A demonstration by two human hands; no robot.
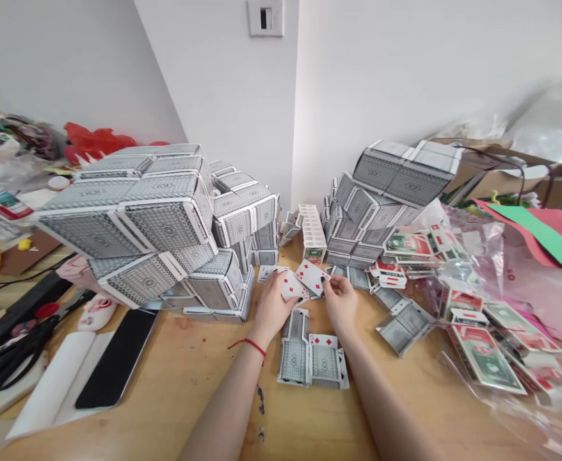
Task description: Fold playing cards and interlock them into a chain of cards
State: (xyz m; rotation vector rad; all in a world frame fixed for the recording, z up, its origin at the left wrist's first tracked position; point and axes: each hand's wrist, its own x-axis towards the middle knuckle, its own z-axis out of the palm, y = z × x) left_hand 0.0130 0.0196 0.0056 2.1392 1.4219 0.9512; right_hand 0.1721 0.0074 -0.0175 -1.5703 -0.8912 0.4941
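Note:
My left hand (pixel 270 307) pinches a red-diamond playing card (pixel 294 287) by its edge. My right hand (pixel 341 302) grips a second diamond card (pixel 311 276), and the two cards lean together above the wooden table (pixel 180 384). Just below my hands stands a low structure of grey-backed cards (pixel 308 358). Large grey-backed card constructions rise on both sides: one at left (pixel 141 224), one at right (pixel 381 192). A narrow stack of cards (pixel 313 234) stands between them. My left wrist wears a red string (pixel 248 344).
Scissors (pixel 12 349) and a black tablet (pixel 115 358) on white paper lie at left. Banknote-printed card packs in clear plastic (pixel 482 346) spread across the right. Behind them are a paper bag (pixel 502 173) and coloured paper sheets (pixel 545 234). White walls close the back.

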